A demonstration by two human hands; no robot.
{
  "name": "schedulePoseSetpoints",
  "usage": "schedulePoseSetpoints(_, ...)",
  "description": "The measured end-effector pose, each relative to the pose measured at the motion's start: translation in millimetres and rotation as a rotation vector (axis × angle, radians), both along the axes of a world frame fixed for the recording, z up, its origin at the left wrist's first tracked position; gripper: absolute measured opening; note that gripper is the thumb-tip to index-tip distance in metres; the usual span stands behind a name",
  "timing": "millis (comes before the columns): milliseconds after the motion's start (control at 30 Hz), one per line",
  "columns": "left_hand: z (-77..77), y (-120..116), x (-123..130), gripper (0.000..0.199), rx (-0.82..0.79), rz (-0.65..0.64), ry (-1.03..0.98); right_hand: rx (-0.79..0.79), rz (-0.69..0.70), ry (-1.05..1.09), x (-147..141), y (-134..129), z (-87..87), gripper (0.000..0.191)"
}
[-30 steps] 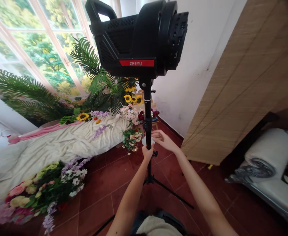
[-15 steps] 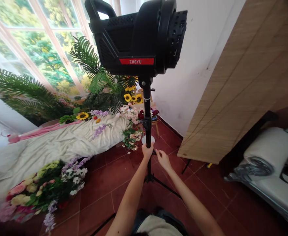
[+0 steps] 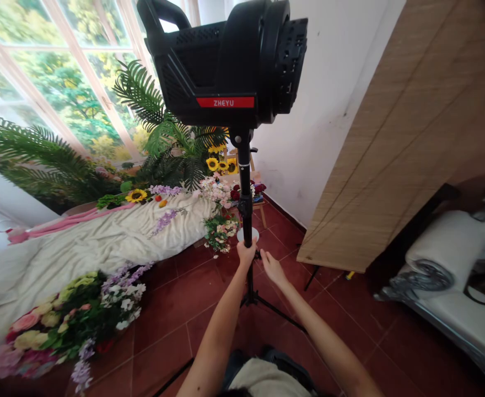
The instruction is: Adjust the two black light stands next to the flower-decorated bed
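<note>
A large black studio light (image 3: 226, 69) with a red ZHEYU label sits on top of a black light stand (image 3: 246, 220), its round front facing right. My left hand (image 3: 246, 252) is wrapped around the upright pole of the stand, below a dark collar. Just to the right of the pole, my right hand (image 3: 273, 267) has its fingertips closed at a small black knob (image 3: 258, 254) on the stand. The stand's legs spread out low over the floor.
A cream-draped surface (image 3: 172, 226) with flowers lies on the left, palm leaves (image 3: 139, 91) and a window behind it. A woven panel (image 3: 350, 182) leans on the right, beside a white upholstered seat (image 3: 469, 286). Red tiles (image 3: 172, 342) cover the floor.
The fingers of my right hand have closed in on the knob. The view has shifted a little, so the light and stand appear slightly further left. My left hand keeps its hold on the pole.
</note>
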State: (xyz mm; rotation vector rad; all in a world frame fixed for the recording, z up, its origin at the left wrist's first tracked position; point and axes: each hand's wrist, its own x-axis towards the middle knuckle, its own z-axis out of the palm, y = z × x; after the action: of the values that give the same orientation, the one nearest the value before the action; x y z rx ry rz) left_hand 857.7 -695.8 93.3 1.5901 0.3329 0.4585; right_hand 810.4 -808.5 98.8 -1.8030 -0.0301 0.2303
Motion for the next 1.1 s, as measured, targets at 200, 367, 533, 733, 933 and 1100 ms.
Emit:
schedulePoseSetpoints(200,3.5,-1.6,-1.9,0.039,0.056,-0.018,-0.011,0.513,0.179,0.447,10.9,-1.8,8.4,0.036)
schedulePoseSetpoints(367,7.3,-3.1,-3.6,0.038,0.013,-0.002,0.0,0.555,0.218,0.522,11.2,-3.1,8.2,0.034)
schedulePoseSetpoints(533,4.1,-1.5,-1.7,0.038,0.05,-0.018,-0.01,-0.23,-0.038,-0.084,2.0,-5.0,11.4,0.038)
schedulePoseSetpoints(733,4.4,-2.4,-1.7,0.038,0.045,-0.019,-0.017,-0.547,0.134,-0.481,2.1,-21.9,22.0,0.029)
schedulePoseSetpoints(933,5.7,-3.4,-1.7,0.037,0.025,-0.007,-0.032,-0.288,0.202,-0.493,19.6,-22.1,16.1,0.028)
schedulePoseSetpoints(1100,5.0,-2.6,-1.3,0.038,0.046,-0.03,-0.022,-0.187,0.11,-0.475,21.2,-11.0,-0.8,0.044)
